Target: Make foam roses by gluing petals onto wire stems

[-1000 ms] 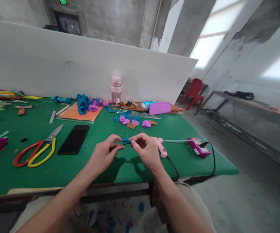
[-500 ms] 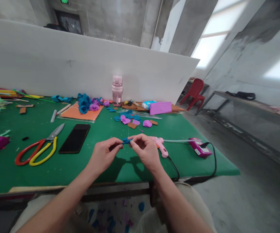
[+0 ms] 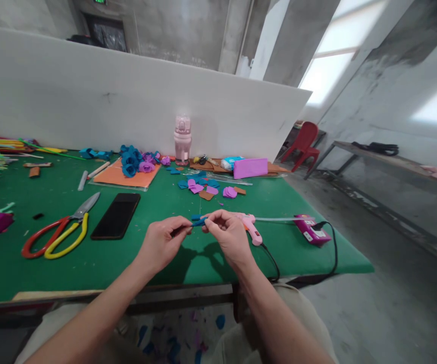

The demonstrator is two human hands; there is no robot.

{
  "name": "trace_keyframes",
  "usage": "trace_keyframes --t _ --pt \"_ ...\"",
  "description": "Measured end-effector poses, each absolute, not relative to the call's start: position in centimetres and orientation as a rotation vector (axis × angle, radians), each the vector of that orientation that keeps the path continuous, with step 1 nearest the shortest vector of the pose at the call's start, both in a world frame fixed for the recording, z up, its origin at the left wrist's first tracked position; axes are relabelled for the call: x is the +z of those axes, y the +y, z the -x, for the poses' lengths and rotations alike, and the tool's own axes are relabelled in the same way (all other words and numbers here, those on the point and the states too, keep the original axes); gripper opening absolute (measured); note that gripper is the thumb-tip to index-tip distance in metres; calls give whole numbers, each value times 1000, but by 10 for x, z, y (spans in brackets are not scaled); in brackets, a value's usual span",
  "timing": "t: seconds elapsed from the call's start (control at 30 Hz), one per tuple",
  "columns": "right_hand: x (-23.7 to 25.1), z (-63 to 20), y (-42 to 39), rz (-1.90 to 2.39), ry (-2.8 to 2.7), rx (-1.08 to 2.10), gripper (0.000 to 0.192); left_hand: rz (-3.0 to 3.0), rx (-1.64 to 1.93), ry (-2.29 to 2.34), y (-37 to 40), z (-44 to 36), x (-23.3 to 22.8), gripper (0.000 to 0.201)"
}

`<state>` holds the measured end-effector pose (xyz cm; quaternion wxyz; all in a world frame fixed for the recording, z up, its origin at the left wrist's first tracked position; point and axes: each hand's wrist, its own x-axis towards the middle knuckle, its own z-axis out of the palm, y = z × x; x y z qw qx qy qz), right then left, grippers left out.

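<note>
Between my two hands, above the green tabletop (image 3: 165, 202), is a small blue crepe paper piece (image 3: 199, 222). My left hand (image 3: 165, 240) pinches its left end between thumb and fingers. At the other end my right hand (image 3: 228, 235) is closed on it in the same way. Right behind my right hand lies a pink glue gun (image 3: 253, 230), partly covered by the fingers, with a clear glue stick (image 3: 275, 219) in its back. Cut blue and purple paper petals (image 3: 194, 186) are scattered beyond my hands.
Scissors (image 3: 70, 225) with red and yellow handles and a black phone (image 3: 116, 216) lie on the left. Blue and purple paper roses (image 3: 130, 161) rest on orange paper (image 3: 119, 176). A pink bottle (image 3: 182, 141) stands by the white board. The glue gun's cord (image 3: 275, 263) hangs over the front edge.
Both hands stay nearly in place, still on the blue paper, which looks slightly more twisted between the fingers. The view has shifted a little.
</note>
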<state>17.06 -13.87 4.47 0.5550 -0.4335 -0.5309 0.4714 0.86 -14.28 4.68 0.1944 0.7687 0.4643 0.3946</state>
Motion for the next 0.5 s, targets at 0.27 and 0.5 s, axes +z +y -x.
trace_keyframes --t 0.27,0.5 --pt "43 -168 -140 1016 -1201 1143 17 -2077 1107 1322 -142 -8 46 15" --pt "40 -165 -138 952 -1092 1184 19 -1910 1170 1338 -144 -10 49 16"
